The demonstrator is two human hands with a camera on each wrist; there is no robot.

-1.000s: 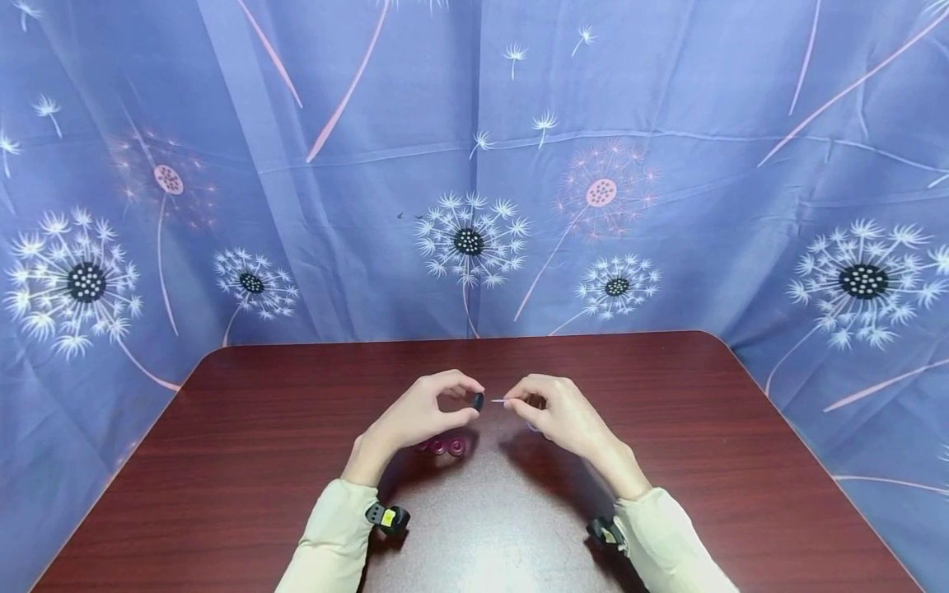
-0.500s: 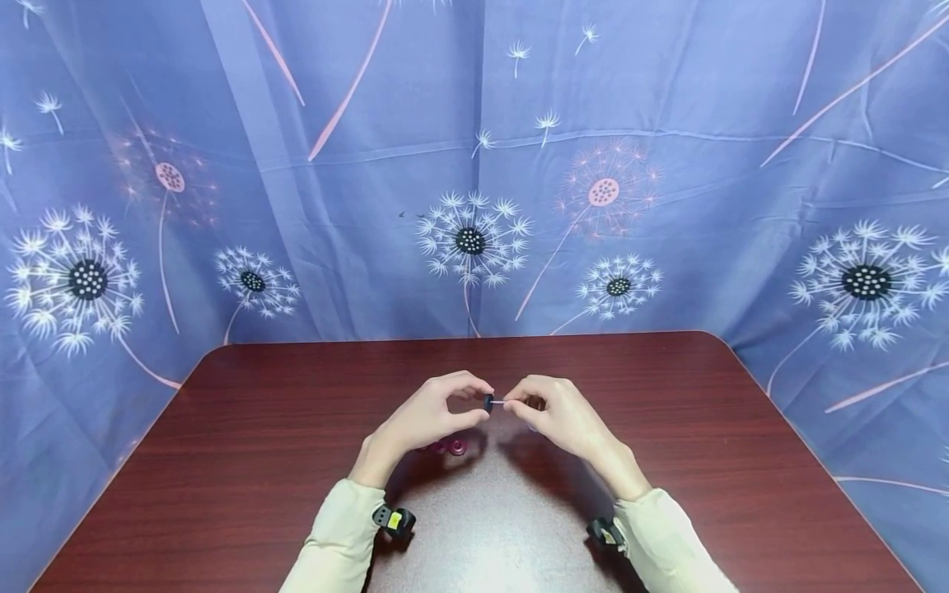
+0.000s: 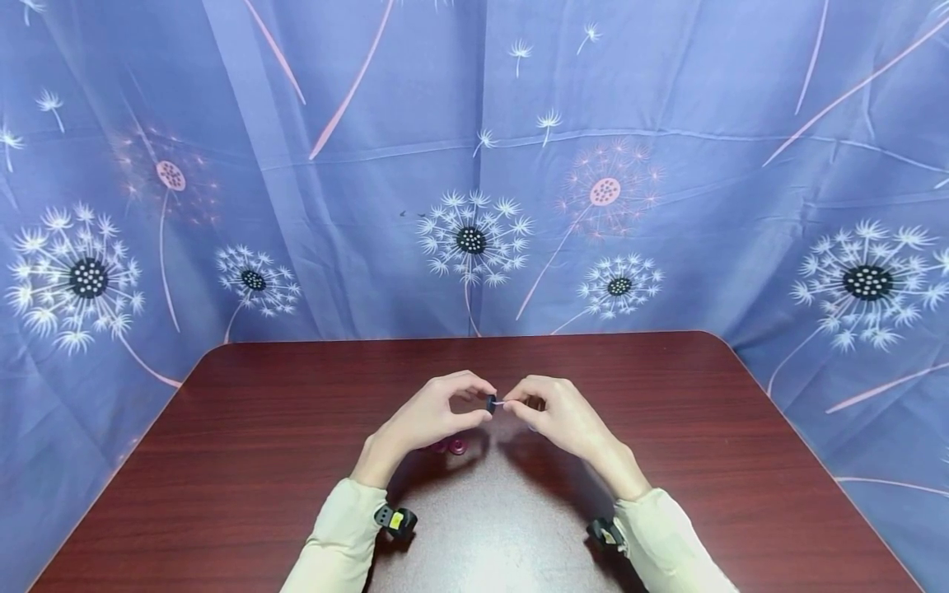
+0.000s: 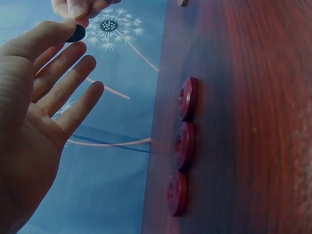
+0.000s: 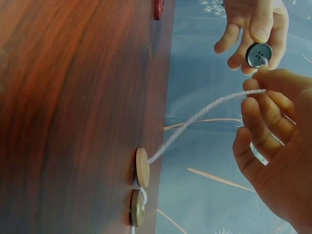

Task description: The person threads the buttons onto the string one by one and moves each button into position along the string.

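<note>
In the head view my left hand pinches a dark round button on edge between thumb and fingertip, above the table. My right hand pinches a whitish twisted cord close to its end. That end meets the button's face at its holes; whether it passes through, I cannot tell. From the right fingers the cord runs down to a tan button and an olive one, both strung on it. The left wrist view shows only the dark button's edge, the rest being behind the thumb.
Three dark red buttons lie in a row on the table, below my left hand. The reddish-brown wooden table reaches back to a blue dandelion-print curtain. A black wrist camera sits at the left cuff.
My left hand has moved slightly right, bringing the dark button from a gap away up against the cord's end. The right hand has hardly moved.
</note>
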